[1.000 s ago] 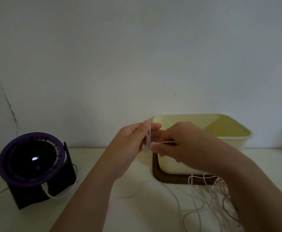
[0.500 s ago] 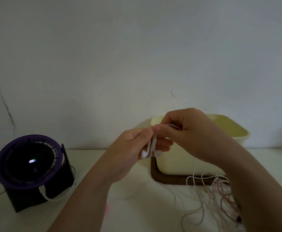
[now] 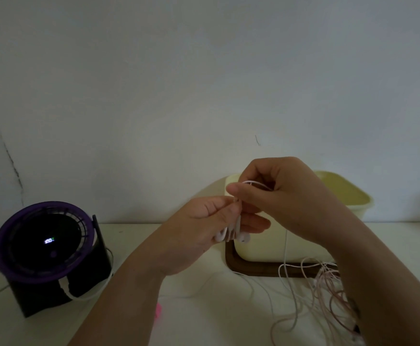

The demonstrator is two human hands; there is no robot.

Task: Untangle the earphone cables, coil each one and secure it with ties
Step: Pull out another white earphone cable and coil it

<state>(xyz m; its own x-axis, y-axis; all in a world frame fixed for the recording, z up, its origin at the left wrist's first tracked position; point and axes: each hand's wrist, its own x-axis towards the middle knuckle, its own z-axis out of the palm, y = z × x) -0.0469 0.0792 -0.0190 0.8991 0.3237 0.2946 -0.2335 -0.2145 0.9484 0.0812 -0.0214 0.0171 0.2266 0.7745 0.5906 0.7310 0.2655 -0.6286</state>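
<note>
Midair, left hand (image 3: 204,231) tight around white earbuds (image 3: 243,238), right hand (image 3: 286,201) tight on their cable (image 3: 253,183)

Left hand (image 3: 199,231) holds earbuds (image 3: 243,238); right hand (image 3: 286,196) pinches white cable (image 3: 251,182) above; cable tangle (image 3: 328,285) on table (image 3: 204,310).

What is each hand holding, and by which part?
Left hand grips the white earphones by the cable just above the earbuds; right hand pinches a loop of that cable.
</note>
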